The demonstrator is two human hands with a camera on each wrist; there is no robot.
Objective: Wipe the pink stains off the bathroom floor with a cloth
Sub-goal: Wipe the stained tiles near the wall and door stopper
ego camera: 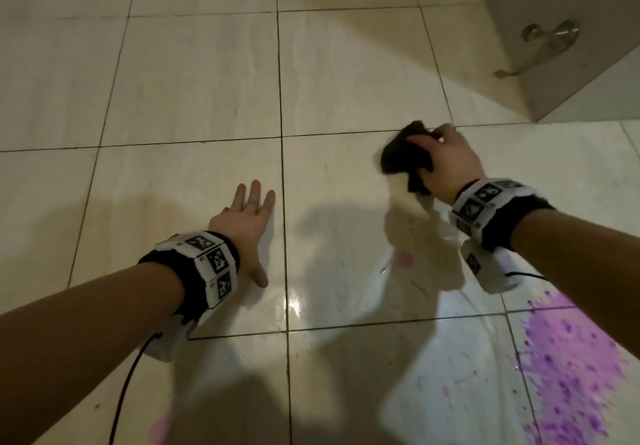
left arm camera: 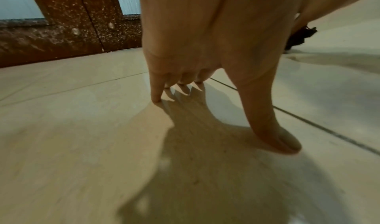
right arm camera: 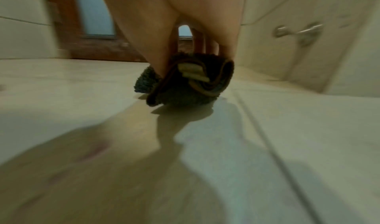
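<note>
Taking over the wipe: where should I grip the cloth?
Grip the bunched top of the cloth from above, as the right hand does now, fingers curled over it. It is folded thick, with its underside against the floor.

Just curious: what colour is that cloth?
Dark, nearly black cloth; the head view shows it best.

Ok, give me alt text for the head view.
Right hand grips a dark cloth on the beige tiled floor; left hand rests flat. A large pink stain remains at lower right.
</note>
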